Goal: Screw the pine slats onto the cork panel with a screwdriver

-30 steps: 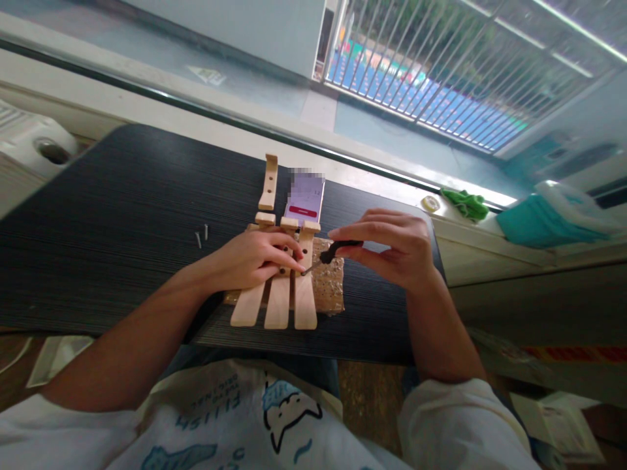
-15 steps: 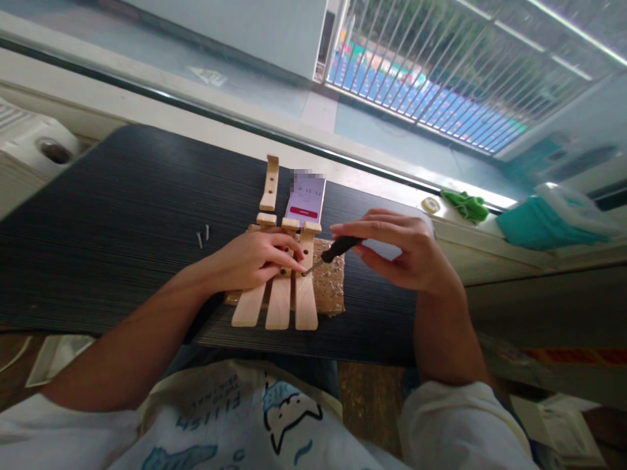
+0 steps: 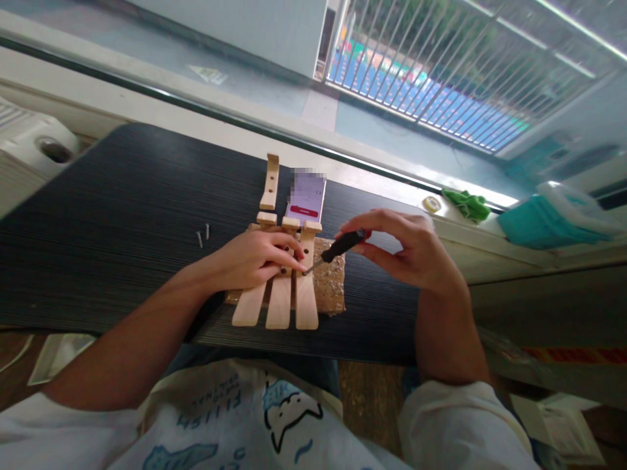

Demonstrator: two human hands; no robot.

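Note:
Three pale wooden slats (image 3: 279, 303) lie side by side on a brown cork-like pad (image 3: 329, 284) on the black table (image 3: 108, 209). My left hand (image 3: 255, 258) presses down on the slats, fingers curled over them near a screw hole. My right hand (image 3: 409, 251) pinches a small screwdriver (image 3: 337, 247) with a black handle; its tip meets the right slat beside my left fingertips. A separate wooden piece (image 3: 270, 181) with holes lies just behind the slats.
A phone (image 3: 306, 196) with a lit screen lies behind the slats. Two small screws (image 3: 202, 236) rest on the table to the left. On the sill at right sit a tape roll (image 3: 431, 203), a green cloth (image 3: 465, 203) and a teal bag (image 3: 539, 222).
My right hand has turned and tilted the screwdriver handle upward, showing more of it. My left hand and the slats have stayed in place.

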